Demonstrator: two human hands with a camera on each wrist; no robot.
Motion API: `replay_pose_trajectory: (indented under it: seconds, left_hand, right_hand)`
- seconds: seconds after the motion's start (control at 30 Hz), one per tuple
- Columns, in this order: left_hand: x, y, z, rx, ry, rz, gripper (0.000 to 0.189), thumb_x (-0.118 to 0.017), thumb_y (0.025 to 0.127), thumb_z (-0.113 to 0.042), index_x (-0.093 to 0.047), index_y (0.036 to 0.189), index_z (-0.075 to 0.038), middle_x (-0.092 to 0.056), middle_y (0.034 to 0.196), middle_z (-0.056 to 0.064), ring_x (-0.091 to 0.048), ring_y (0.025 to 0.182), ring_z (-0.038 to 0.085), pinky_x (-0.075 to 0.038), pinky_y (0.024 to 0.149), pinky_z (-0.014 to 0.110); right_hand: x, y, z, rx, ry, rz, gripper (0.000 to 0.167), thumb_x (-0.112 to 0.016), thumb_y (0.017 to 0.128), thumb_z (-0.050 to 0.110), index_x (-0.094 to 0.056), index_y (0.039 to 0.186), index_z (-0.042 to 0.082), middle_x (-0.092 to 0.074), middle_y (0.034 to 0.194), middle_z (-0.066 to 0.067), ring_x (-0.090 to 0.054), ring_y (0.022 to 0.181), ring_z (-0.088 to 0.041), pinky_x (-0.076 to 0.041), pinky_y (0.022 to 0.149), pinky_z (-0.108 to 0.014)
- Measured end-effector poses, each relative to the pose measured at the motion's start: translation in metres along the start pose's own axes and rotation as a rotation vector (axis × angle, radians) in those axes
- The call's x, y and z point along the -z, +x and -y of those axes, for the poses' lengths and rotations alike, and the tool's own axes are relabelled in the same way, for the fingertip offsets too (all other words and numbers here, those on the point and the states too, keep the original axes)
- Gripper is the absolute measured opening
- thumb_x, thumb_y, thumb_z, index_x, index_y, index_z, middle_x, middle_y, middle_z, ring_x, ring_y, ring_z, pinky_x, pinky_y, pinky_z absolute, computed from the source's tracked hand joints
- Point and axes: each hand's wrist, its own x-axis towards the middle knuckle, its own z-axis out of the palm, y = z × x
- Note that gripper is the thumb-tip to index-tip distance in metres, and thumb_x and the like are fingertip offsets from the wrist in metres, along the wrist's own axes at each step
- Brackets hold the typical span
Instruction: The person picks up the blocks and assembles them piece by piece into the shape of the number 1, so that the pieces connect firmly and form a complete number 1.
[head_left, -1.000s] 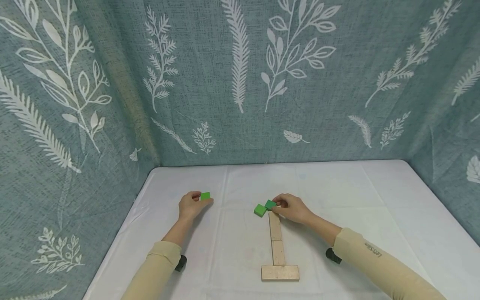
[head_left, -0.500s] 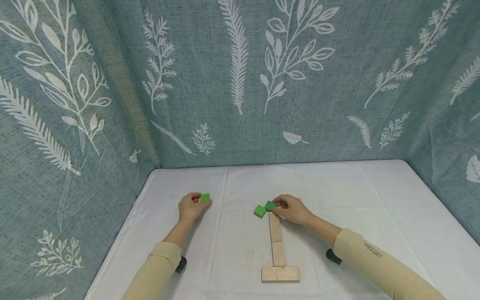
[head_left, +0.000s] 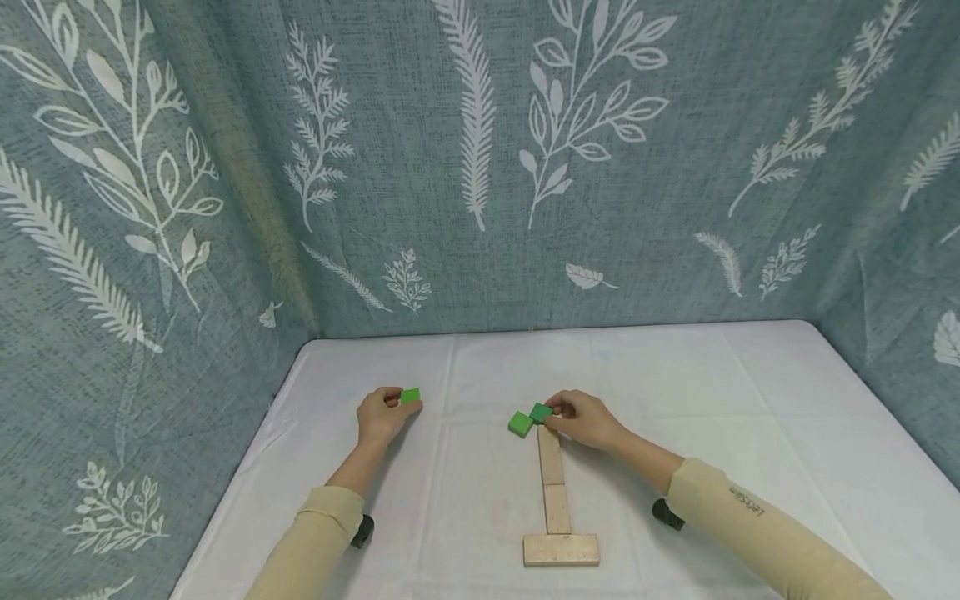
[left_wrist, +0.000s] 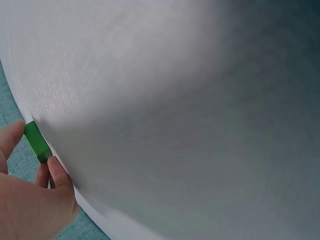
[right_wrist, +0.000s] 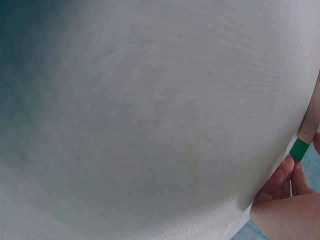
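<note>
My left hand (head_left: 381, 416) pinches a bright green square block (head_left: 410, 397) between thumb and fingers, at the left of the table. In the left wrist view the green block (left_wrist: 37, 142) shows its long side, gripped at both ends. My right hand (head_left: 587, 419) pinches a darker green block (head_left: 541, 412) at the far end of a row of wooden planks. The right wrist view has this green block (right_wrist: 299, 149) against the end of a wooden plank (right_wrist: 311, 116). A second bright green block (head_left: 521, 424) lies beside it, corner to corner, touched by neither hand.
Two narrow wooden planks (head_left: 551, 455) lie end to end on the white tablecloth (head_left: 465, 500). A wider wooden plank (head_left: 561, 550) lies crosswise at their near end. A teal leaf-patterned curtain (head_left: 495, 167) hangs behind the table and along both sides.
Both hands keep their hold on the green blocks and stay almost in place. The whole head view has shifted slightly downward.
</note>
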Motion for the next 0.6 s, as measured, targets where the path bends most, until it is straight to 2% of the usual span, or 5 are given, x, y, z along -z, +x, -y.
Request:
replay_pose_trajectory:
  seconds: [0.3, 0.6]
  left_hand:
    - [0.0033, -0.0002, -0.0008, 0.017, -0.018, -0.004, 0.05, -0.073, 0.086, -0.016, -0.056, 0.127, 0.009, -0.06, 0.117, 0.025, -0.059, 0.106, 0.036, -0.049, 0.089, 0.041]
    - [0.0055, -0.0017, -0.0005, 0.007, -0.03, 0.012, 0.051, -0.073, 0.086, -0.017, -0.056, 0.126, 0.009, -0.06, 0.119, 0.026, -0.059, 0.108, 0.037, -0.049, 0.091, 0.043]
  right_hand:
    - [-0.0006, -0.0003, -0.0005, 0.001, -0.003, -0.006, 0.026, -0.067, 0.091, 0.016, -0.066, 0.112, 0.0, -0.056, 0.086, 0.0, -0.048, 0.075, -0.013, -0.041, 0.063, -0.028]
    - [-0.0014, -0.0009, 0.0001, 0.007, -0.002, -0.009, 0.026, -0.066, 0.091, 0.015, -0.066, 0.112, -0.001, -0.056, 0.086, 0.0, -0.047, 0.076, -0.014, -0.041, 0.063, -0.027]
